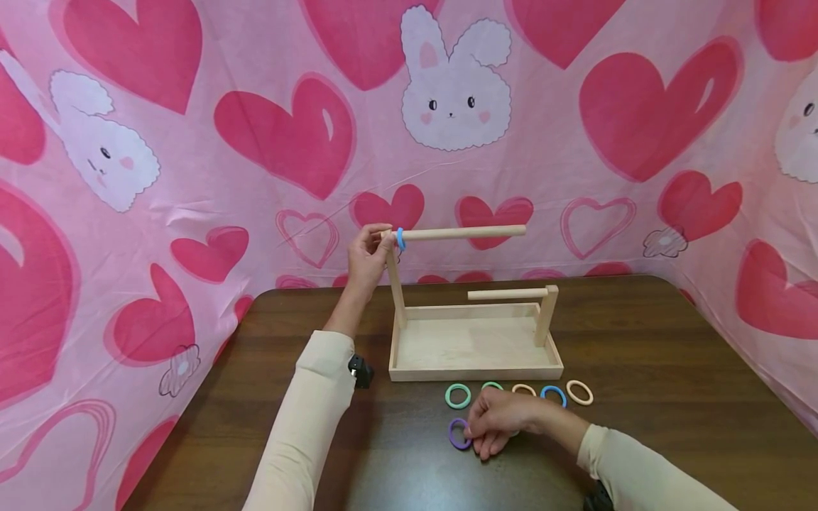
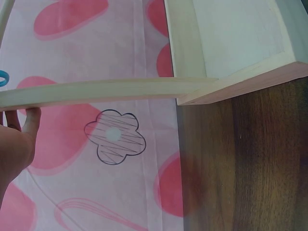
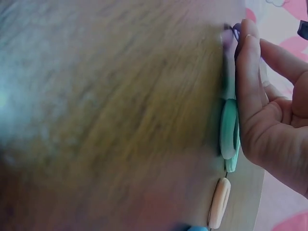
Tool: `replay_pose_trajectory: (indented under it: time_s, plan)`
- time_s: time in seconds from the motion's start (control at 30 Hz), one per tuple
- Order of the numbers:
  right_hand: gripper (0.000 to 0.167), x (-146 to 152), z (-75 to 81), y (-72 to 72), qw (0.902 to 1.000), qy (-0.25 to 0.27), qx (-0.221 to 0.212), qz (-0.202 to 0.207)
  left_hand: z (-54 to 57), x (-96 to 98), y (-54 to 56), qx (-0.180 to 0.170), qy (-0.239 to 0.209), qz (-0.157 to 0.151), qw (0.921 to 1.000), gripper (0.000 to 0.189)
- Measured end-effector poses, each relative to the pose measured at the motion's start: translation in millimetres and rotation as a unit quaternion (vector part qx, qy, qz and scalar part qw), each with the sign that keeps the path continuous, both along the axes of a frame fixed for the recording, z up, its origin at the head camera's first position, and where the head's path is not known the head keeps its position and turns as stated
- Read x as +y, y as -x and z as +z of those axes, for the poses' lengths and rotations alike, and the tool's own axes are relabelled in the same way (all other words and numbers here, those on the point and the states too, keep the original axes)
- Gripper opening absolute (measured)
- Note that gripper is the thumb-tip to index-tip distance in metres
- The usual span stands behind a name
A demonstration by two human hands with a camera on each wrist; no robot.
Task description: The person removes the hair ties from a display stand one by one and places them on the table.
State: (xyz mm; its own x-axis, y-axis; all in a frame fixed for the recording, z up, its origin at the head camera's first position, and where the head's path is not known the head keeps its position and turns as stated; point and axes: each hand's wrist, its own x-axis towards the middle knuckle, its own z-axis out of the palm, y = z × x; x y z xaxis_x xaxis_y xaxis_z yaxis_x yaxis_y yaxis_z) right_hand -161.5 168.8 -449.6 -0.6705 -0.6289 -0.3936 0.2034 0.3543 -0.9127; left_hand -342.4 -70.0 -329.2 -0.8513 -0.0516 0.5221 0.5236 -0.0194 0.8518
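My left hand grips the top of the tall post on a wooden stand, whose two upright posts rise from a shallow tray. Beside its fingertips, a light-blue ring hangs on the long dowel near the post. In front of the tray, my right hand pinches a purple ring by its right edge, with the ring tilted close to the table. In the right wrist view, the fingers hide part of that purple ring.
A shorter dowel points left from the right post. Along the tray's front lie two green rings, two beige rings and a blue ring. Part of another pale ring shows beneath my right hand. A pink printed cloth hangs behind the table.
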Motion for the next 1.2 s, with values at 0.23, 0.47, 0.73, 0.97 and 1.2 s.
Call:
replay_pose_trajectory:
  time_s: [0.23, 0.47, 0.73, 0.97, 1.2]
  plan:
    - [0.021, -1, 0.8, -0.9, 0.9996, -0.028, 0.008, -0.002, 0.9, 0.0, -0.2, -0.008, 0.000, -0.001, 1.0000, 0.021]
    - [0.024, 1, 6.1, -1.4, 0.9989, -0.044, 0.016, 0.010, 1.7, 0.1, -1.0, -0.004, 0.002, 0.002, 1.0000, 0.022]
    - [0.026, 5, 13.1, 0.4, 0.9979, -0.051, 0.027, 0.028, 1.3, -0.3, 0.3, 0.001, 0.002, 0.004, 1.0000, 0.021]
    - [0.029, 13, 35.5, 12.4, 0.9968, -0.018, 0.056, 0.053, 0.9, 0.1, 0.2, 0.008, 0.000, 0.002, 1.0000, 0.021]
    - [0.032, 20, 60.3, 29.5, 0.9908, 0.023, 0.125, 0.046, 1.7, 0.9, -0.6, 0.000, -0.004, -0.004, 1.0000, 0.022]
